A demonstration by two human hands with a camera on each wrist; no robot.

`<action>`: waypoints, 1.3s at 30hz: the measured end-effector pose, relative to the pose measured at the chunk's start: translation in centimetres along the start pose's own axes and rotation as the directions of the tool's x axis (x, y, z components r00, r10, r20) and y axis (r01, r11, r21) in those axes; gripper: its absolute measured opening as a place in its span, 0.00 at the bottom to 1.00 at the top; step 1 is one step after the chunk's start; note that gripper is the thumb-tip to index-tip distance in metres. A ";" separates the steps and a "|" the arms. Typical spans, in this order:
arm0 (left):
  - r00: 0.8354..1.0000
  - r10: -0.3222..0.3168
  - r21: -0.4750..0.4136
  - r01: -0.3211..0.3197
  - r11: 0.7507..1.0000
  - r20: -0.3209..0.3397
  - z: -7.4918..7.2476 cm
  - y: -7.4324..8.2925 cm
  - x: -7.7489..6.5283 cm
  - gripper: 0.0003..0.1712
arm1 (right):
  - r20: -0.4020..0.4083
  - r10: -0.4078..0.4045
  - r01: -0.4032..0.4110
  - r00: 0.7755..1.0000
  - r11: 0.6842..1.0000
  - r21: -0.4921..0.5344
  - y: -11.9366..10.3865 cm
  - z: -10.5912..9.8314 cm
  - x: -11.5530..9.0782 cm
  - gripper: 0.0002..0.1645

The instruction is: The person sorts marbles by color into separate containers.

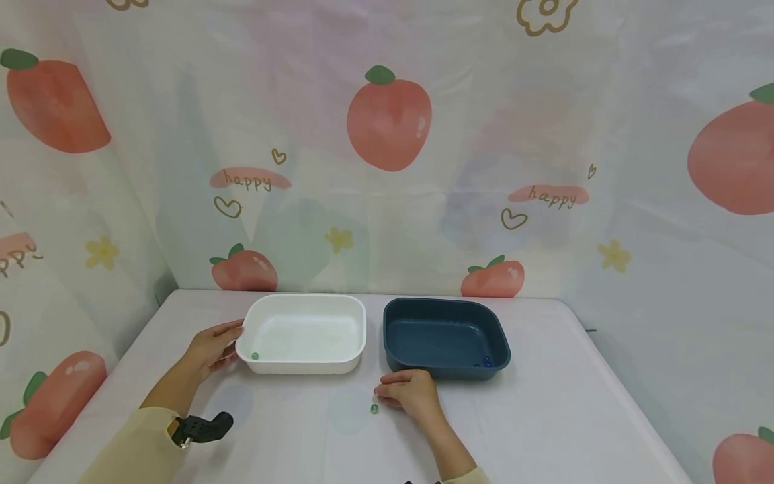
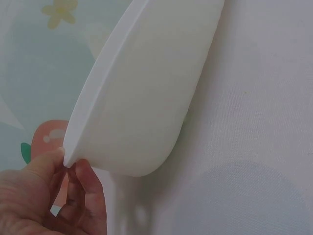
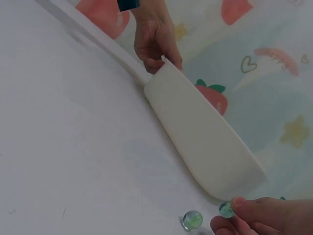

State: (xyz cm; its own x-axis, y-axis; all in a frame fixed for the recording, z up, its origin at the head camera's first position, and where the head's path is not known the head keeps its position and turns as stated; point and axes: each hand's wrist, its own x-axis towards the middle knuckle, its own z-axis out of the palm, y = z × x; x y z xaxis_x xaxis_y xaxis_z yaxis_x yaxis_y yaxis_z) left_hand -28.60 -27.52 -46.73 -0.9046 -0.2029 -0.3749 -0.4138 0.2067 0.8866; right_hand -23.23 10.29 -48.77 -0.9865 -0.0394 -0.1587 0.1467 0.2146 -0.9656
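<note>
My left hand (image 1: 214,347) pinches the rim of a white plastic basin (image 1: 305,368) at its left end, thumb above and fingers beneath the lip (image 2: 83,129). A green marble (image 1: 254,355) lies inside this basin, at the near left corner. In the right wrist view, my right hand (image 3: 266,215) pinches a clear green marble (image 3: 226,209) between thumb and fingers. On the tablecloth just beside it rests another green marble (image 3: 192,220). From the head view, the right hand is low over the table, in front of a dark blue basin (image 1: 447,306).
Blue marbles (image 1: 487,361) sit in the near right corner of the dark blue basin, which stands to the right of the white one with a narrow gap between. A white cloth covers the table (image 1: 562,403). Behind it hangs a fruit-patterned curtain (image 1: 405,222).
</note>
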 end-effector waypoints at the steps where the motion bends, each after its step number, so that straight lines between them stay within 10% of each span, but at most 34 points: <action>1: 1.000 -0.001 0.000 0.001 1.000 -0.001 0.0 0.0 0.0 0.33 | 0.000 0.004 -0.004 1.000 1.000 -0.004 -0.1 0.1 0.0 0.17; 39: 1.000 0.001 0.006 -0.001 1.000 0.010 0.0 0.3 -0.4 0.33 | 0.105 -0.011 0.007 0.994 0.999 0.037 -4.2 1.8 1.1 0.15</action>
State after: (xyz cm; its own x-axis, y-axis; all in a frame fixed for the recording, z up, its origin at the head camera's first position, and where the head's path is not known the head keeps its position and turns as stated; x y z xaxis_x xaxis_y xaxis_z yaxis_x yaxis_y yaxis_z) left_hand -28.33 -27.43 -46.33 -0.9060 -0.1929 -0.3768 -0.4135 0.2124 0.8854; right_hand -24.84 7.64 -45.28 -0.9751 -0.1441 -0.1688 0.1422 0.1782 -0.9737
